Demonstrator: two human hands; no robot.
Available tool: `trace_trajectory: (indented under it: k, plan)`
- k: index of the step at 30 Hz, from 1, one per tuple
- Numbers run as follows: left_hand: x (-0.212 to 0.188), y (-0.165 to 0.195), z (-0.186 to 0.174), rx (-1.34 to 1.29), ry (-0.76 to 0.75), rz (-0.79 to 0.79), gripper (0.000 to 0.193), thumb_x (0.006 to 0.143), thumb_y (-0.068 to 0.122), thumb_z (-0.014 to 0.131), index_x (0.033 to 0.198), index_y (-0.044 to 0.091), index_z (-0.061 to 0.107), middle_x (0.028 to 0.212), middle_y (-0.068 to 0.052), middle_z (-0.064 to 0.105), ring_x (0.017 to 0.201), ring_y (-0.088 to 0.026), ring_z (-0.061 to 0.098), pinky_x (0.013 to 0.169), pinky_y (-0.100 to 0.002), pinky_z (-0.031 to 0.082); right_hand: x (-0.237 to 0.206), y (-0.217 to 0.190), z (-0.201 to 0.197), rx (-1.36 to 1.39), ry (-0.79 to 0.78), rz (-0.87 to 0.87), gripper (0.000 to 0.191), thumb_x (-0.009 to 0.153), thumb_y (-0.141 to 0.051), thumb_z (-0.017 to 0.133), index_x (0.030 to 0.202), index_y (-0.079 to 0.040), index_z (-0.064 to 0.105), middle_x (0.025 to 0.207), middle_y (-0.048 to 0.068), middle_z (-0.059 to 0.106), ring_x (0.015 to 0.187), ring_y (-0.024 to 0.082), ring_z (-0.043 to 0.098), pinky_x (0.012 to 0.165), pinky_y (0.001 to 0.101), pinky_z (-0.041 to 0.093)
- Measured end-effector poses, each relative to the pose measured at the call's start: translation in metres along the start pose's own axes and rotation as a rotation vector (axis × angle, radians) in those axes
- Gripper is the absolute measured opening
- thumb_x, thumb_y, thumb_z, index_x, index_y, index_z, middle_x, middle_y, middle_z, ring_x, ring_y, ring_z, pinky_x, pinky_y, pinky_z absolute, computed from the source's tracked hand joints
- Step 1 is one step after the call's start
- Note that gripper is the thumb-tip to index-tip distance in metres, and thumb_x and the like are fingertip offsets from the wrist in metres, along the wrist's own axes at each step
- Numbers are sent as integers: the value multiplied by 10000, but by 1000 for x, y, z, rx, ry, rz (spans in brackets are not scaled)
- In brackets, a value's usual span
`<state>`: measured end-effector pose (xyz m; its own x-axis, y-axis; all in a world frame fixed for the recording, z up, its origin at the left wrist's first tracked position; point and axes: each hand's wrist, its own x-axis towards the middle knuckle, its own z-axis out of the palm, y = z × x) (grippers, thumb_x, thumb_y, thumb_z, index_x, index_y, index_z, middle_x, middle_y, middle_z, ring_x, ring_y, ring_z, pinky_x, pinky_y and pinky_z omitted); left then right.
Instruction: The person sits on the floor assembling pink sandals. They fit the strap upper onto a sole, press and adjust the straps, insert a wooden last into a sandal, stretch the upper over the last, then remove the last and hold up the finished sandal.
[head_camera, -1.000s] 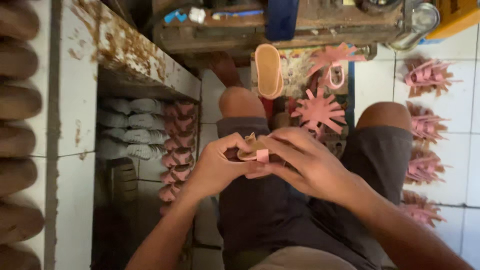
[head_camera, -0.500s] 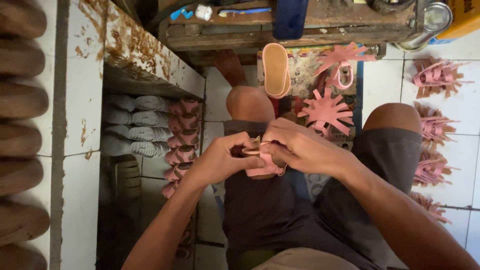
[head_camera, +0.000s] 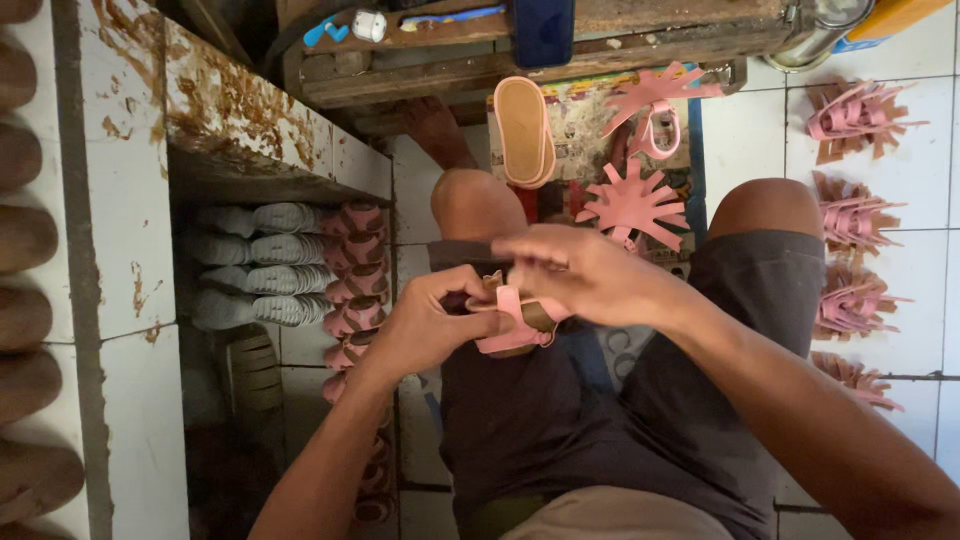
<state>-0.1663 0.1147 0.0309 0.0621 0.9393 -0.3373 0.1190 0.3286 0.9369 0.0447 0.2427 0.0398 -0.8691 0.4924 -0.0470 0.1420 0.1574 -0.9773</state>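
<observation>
Over the lap, between the knees, the left hand (head_camera: 425, 325) has its grip closed around a small pink sandal (head_camera: 515, 325) on a tan sole, while the right hand (head_camera: 580, 275) pinches its fingertips at the straps from above, hiding part of the shoe. On the tiled floor (head_camera: 750, 130) ahead lie flat pink star-shaped uppers (head_camera: 635, 203) and an upturned tan sole (head_camera: 525, 130). Spiky pink strap bundles (head_camera: 850, 215) line the right, with pale soles (head_camera: 250, 260) stacked under the stained white bench (head_camera: 120, 200).
</observation>
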Motion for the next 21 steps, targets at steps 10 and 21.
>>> trace_trajectory:
  k: [10,21]
  plan:
    - [1,1,0,-197,-82,12,145,864,37,814,909,29,677,865,56,657,815,-9,576,701,-204,482,-12,-14,11,-296,49,-261,110,922,-120,715,968,-35,662,931,88,604,874,286,621,741,398,488]
    - [-10,7,16,-47,3,106,97,868,63,794,900,28,709,838,9,686,828,-17,600,728,-221,522,-26,-15,27,-420,98,-166,242,970,-173,661,1136,-10,592,1074,145,569,1029,341,566,880,418,477]
